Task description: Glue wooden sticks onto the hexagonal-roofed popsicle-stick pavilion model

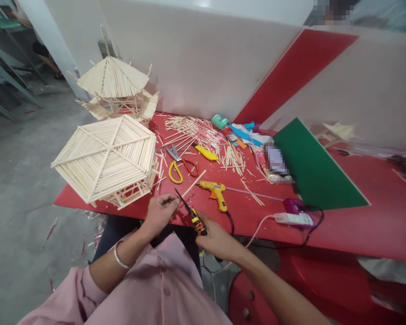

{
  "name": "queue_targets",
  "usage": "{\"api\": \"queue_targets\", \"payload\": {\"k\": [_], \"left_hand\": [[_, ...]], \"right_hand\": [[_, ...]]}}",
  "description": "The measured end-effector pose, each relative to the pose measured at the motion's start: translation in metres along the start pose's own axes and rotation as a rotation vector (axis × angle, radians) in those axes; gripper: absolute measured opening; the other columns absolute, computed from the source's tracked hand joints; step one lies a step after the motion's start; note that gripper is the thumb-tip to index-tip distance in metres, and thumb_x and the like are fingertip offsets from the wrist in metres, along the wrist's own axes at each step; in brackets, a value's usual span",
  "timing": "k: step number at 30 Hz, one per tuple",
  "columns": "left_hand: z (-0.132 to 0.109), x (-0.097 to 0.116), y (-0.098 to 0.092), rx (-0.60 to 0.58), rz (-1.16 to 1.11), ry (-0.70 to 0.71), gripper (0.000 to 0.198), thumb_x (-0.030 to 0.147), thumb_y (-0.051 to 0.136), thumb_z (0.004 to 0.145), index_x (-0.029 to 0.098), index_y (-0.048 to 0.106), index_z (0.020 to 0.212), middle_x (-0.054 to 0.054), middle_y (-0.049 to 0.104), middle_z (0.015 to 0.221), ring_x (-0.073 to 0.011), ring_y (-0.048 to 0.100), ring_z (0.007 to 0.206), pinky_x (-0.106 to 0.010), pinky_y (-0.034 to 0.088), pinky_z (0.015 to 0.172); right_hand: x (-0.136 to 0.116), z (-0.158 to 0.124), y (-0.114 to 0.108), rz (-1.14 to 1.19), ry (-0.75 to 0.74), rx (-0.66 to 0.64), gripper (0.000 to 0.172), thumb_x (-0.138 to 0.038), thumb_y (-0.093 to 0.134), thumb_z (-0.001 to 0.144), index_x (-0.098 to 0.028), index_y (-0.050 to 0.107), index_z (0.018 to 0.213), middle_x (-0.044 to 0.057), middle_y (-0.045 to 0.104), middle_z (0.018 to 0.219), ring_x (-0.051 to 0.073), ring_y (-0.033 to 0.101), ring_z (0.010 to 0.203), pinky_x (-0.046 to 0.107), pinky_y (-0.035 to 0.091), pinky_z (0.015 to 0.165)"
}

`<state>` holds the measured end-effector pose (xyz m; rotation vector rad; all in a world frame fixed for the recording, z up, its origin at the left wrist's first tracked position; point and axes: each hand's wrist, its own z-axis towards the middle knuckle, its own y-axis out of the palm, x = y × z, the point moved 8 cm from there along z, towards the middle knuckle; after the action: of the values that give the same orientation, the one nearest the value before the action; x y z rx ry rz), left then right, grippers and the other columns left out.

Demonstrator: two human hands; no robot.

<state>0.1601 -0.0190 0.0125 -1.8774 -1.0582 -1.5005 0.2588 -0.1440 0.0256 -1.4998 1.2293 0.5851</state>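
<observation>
My right hand (pixel 216 237) is wrapped round a slim dark tool with a yellow, black and red handle (pixel 196 221). Its narrow tip points up and left, close to the fingertips of my left hand (pixel 162 211). Those fingers are pinched together; whatever lies between them is too small to make out. Just beyond the tip, a thin wooden stick (pixel 194 183) rests on the red table. To the left stands a wooden-stick model with a six-sided roof (pixel 110 151). A yellow glue gun (pixel 214 192) lies on its side right of the tool.
Scissors (pixel 179 162) and a yellow utility knife (pixel 206 152) lie ahead. Loose sticks (pixel 186 128) are heaped behind them. A second stick model (pixel 117 81) stands at the back left. A green board (pixel 320 167) and a power strip (pixel 296 219) with cables occupy the right.
</observation>
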Motion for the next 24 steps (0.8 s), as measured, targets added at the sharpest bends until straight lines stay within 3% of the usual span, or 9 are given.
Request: {"api": "queue_targets", "payload": {"k": [9, 17, 24], "left_hand": [[0.000, 0.010, 0.000, -0.019, 0.093, 0.114, 0.022, 0.036, 0.068, 0.067, 0.016, 0.064, 0.060, 0.002, 0.060, 0.054, -0.0086, 0.050, 0.049, -0.019, 0.038, 0.048], [-0.004, 0.009, 0.000, -0.051, 0.170, 0.168, 0.020, 0.034, 0.065, 0.071, 0.015, 0.068, 0.065, 0.001, 0.061, 0.055, -0.0096, 0.049, 0.050, -0.021, 0.037, 0.050], [-0.006, 0.019, 0.005, -0.130, 0.169, 0.176, 0.031, 0.037, 0.060, 0.075, 0.016, 0.062, 0.053, 0.000, 0.061, 0.051, -0.0109, 0.053, 0.051, -0.021, 0.042, 0.055]], "right_hand": [[0.008, 0.000, 0.001, -0.068, -0.019, -0.007, 0.060, -0.010, 0.050, 0.056, -0.017, 0.056, 0.115, 0.009, 0.063, 0.117, 0.025, 0.055, 0.113, 0.039, 0.040, 0.102], [0.017, 0.000, 0.005, -0.078, -0.033, 0.054, 0.042, -0.010, 0.048, 0.057, -0.018, 0.056, 0.098, -0.001, 0.062, 0.084, 0.016, 0.055, 0.076, 0.026, 0.044, 0.071], [0.008, 0.002, -0.002, -0.054, -0.126, 0.062, 0.064, -0.009, 0.050, 0.056, -0.019, 0.054, 0.119, 0.008, 0.063, 0.118, 0.024, 0.056, 0.112, 0.039, 0.041, 0.101]]}}
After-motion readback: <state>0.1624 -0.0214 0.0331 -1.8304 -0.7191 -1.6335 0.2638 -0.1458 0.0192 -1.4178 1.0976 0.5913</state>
